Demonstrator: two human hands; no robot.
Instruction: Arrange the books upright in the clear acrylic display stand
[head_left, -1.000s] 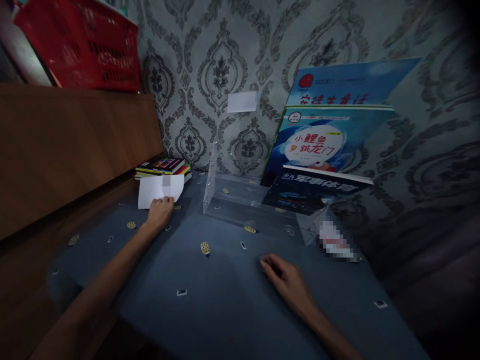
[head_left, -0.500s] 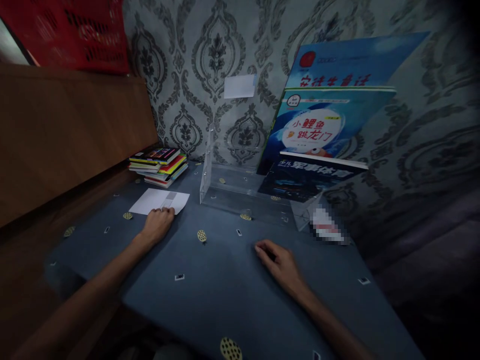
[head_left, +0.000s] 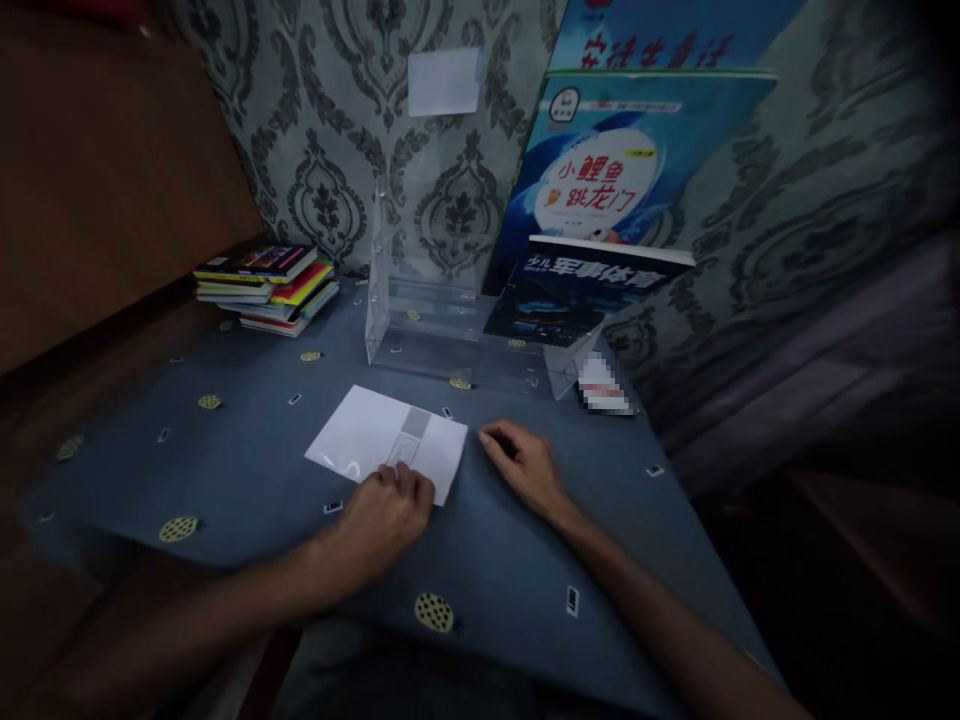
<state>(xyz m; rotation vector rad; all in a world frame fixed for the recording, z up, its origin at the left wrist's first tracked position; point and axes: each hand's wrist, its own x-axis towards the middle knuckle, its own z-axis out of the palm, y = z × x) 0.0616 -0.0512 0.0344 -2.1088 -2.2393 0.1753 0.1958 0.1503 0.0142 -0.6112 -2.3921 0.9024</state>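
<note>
My left hand (head_left: 394, 515) is curled over the near edge of a thin, glossy white sheet (head_left: 356, 435) with a grey strip. The sheet lies tilted on the tablecloth, and the fingers cover part of its near side. Just right of the sheet, my right hand (head_left: 525, 465) rests on the table, loosely curled with thumb and fingertips close together and nothing visible in it. Beyond both hands stands a clear acrylic book rack (head_left: 450, 365). On its right side lean a dark book (head_left: 577, 295), a blue book (head_left: 600, 185) and another blue book (head_left: 660, 40).
A pile of several books (head_left: 274, 285) sits at the far left beside a wooden cabinet (head_left: 112, 190). A white label (head_left: 445, 82) shows in front of the patterned wall. A pixelated item (head_left: 606, 385) lies right of the rack. The blue tablecloth (head_left: 262, 450) covers the table.
My left hand has moved right and nearer, bringing the white sheet from beside the book pile to the table's middle. My right hand stays curled near the same spot. The view has shifted.
</note>
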